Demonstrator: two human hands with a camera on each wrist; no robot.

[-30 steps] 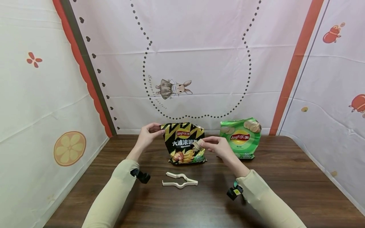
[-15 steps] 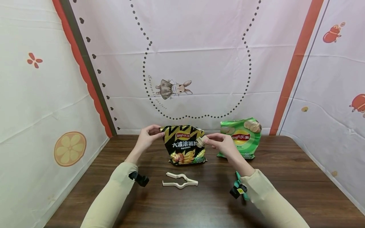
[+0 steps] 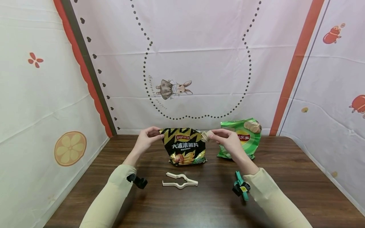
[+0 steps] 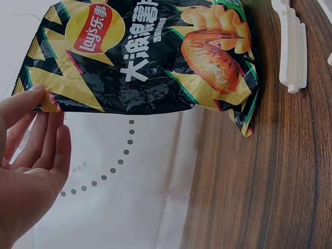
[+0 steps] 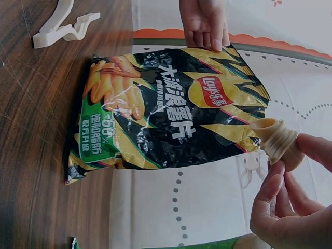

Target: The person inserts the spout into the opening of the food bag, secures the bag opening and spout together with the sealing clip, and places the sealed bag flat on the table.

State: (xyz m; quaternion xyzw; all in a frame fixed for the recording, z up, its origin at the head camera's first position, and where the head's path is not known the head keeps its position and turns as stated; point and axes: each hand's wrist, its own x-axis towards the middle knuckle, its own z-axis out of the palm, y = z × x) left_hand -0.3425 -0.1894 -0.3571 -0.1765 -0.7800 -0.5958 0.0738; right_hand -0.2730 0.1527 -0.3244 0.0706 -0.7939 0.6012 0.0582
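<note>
A black and yellow potato chip bag (image 3: 183, 147) stands upright on the table. My left hand (image 3: 147, 137) pinches its upper left corner between thumb and fingers, as the left wrist view also shows. With thumb and fingertips my right hand (image 3: 229, 141) holds a small cream pour spout (image 5: 280, 142), ribbed on the outside with a round flared mouth. That mouth is right at the bag's upper right corner. In front of the bag a cream bag clip (image 3: 180, 183) lies spread apart, with a rounded bulge in each arm.
A green chip bag (image 3: 248, 148) stands behind my right hand, partly hidden by it. A green clip-like thing (image 3: 238, 177) lies on the wooden table (image 3: 182, 209) below my right wrist. Printed cloth (image 3: 196, 72) hangs behind the table.
My right hand has moved right with the spout, from in front of the bag's face to its upper right corner. The bag's top edge has sunk slightly; my left hand keeps its pinch.
</note>
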